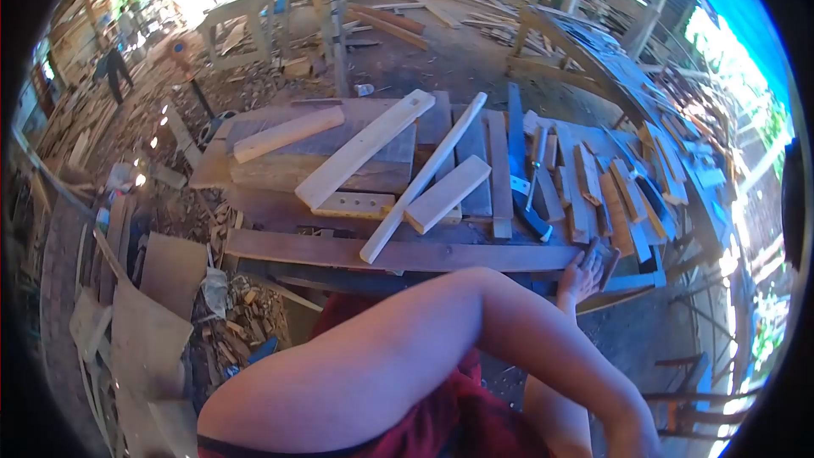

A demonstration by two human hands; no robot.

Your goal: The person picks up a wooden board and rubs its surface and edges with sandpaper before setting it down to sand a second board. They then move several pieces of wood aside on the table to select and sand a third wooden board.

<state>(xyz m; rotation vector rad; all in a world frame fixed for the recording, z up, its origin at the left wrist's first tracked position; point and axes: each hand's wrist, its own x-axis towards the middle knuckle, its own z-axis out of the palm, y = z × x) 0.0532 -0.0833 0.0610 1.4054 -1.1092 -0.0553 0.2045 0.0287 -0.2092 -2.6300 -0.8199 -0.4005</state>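
Observation:
My right hand (582,276) rests at the near right edge of the workbench, its fingers stretched out against a small dark brown wood block (609,265). Next to it is the right end of a long brown board (407,253) lying along the front edge. What appears to be my left arm (381,335) crosses in front of me with the elbow raised; its hand is cut off at the bottom right. Beyond the board lie a pale short plank (449,193), a long thin strip (428,174) and a longer pale plank (369,148).
A handsaw (527,214) with a dark blue handle lies among several wood offcuts (588,174) on the right. A thick wood block (322,171) bears planks on the left. Scrap sheets (153,314) lie at lower left. Another long bench (585,59) stands behind right.

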